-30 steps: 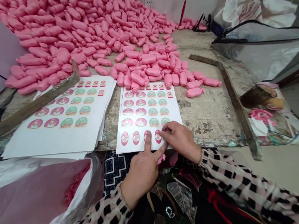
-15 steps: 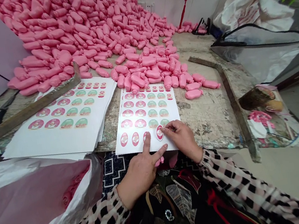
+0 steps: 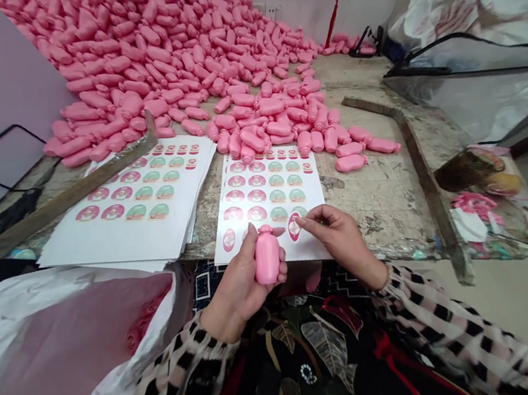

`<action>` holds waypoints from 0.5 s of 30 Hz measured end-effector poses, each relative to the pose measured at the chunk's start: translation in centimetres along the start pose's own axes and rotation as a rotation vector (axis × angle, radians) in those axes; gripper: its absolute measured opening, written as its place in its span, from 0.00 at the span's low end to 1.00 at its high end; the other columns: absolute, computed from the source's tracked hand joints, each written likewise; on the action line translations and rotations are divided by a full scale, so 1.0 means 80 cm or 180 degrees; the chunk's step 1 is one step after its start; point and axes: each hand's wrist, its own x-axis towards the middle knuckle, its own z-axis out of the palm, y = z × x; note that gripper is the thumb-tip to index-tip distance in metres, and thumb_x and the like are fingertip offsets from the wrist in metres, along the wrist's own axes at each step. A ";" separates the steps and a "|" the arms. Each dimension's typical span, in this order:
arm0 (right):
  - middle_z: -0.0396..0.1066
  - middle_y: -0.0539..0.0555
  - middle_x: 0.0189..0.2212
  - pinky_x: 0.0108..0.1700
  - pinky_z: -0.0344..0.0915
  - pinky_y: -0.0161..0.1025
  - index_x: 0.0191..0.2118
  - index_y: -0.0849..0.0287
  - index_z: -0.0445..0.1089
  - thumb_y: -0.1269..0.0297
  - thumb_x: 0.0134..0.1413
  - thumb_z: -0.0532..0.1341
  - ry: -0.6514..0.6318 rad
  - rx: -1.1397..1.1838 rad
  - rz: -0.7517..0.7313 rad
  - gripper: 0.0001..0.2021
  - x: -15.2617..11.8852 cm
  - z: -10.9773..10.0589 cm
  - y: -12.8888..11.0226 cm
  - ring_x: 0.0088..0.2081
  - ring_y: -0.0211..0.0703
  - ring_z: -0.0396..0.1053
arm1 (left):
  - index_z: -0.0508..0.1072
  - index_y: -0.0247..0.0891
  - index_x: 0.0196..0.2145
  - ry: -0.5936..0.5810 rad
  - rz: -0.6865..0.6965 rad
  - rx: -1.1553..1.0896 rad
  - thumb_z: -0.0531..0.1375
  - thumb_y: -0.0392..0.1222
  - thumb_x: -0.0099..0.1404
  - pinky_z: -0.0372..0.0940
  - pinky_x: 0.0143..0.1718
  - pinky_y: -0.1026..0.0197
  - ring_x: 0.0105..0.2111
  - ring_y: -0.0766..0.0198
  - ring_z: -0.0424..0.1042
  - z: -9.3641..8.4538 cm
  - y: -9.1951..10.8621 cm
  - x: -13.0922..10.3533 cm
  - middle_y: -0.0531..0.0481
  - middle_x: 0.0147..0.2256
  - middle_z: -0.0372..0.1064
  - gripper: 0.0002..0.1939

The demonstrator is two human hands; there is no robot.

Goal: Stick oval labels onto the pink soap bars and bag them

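Note:
My left hand (image 3: 242, 284) is closed around a small pink bottle (image 3: 268, 259), its neck pointing away from me and its blank side facing up. Between thumb and forefinger, my right hand (image 3: 343, 238) pinches an oval red-and-white sticker (image 3: 293, 227) by its right edge, just above the sticker sheet (image 3: 265, 174). Rows of pink and green labels cover that sheet, with an oval one left at its lower left corner. Part of its lower edge is hidden behind my left hand and the bottle.
A huge heap of pink bottles (image 3: 180, 50) fills the back of the worktable (image 3: 375, 200). More sticker sheets (image 3: 115, 238) lie stacked on the left under a wooden strip (image 3: 66, 182). Another wooden strip (image 3: 425, 185) bounds the right side. An open white bag (image 3: 67, 349) holds pink bottles at lower left.
My left hand has turned over from the sheet, bringing the pink bottle into view. The sticker in my right hand has lifted slightly and tilted. The whole view has shifted a little.

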 end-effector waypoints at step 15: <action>0.69 0.47 0.25 0.26 0.61 0.33 0.29 0.56 0.67 0.52 0.51 0.60 -0.0558 -0.0073 -0.0056 0.12 -0.039 0.014 -0.021 0.23 0.34 0.66 | 0.69 0.36 0.43 0.0105 0.0195 -0.0349 0.55 0.56 0.61 0.65 0.22 0.65 0.24 0.68 0.68 0.007 -0.015 0.024 0.50 0.30 0.66 0.22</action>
